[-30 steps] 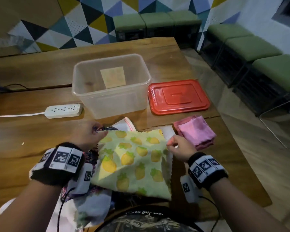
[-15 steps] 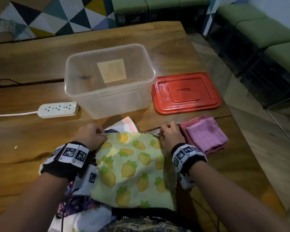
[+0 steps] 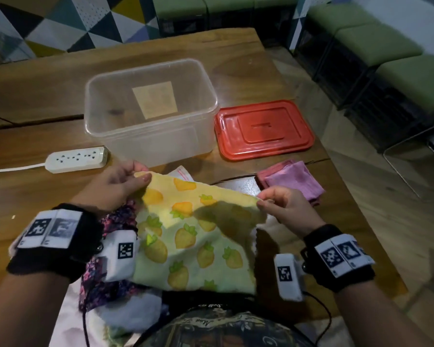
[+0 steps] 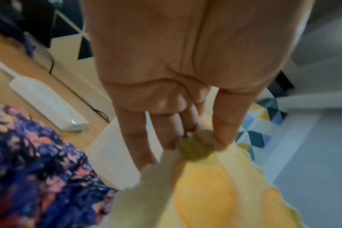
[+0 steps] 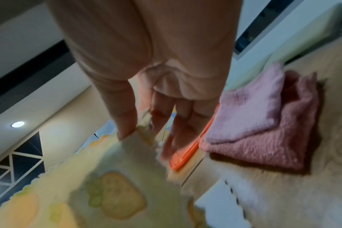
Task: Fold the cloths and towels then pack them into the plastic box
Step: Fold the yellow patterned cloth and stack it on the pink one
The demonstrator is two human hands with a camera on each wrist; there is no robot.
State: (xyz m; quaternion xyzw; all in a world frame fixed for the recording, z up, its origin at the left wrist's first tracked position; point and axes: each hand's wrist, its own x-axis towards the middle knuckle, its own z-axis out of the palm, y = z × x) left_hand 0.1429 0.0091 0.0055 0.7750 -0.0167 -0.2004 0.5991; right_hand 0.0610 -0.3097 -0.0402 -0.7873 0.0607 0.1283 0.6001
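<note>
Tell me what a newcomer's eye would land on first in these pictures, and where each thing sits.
The pineapple-print cloth stands out first, lifted at the near table edge with the left hand and right hand each pinching a far corner. Behind it stands the clear plastic box, open and holding no cloths, with its red lid flat on the table to its right. A folded pink towel lies just in front of the lid.

Lighting: dim indoor, warm cast. Round recessed ceiling lamp visible from the right wrist. Glare on the red plastic lid and glossy wooden tabletop. Shadow across the yellow pineapple-print cloth. Both wrist views soft with motion blur. Head view bowed at edges, corners dark.
</note>
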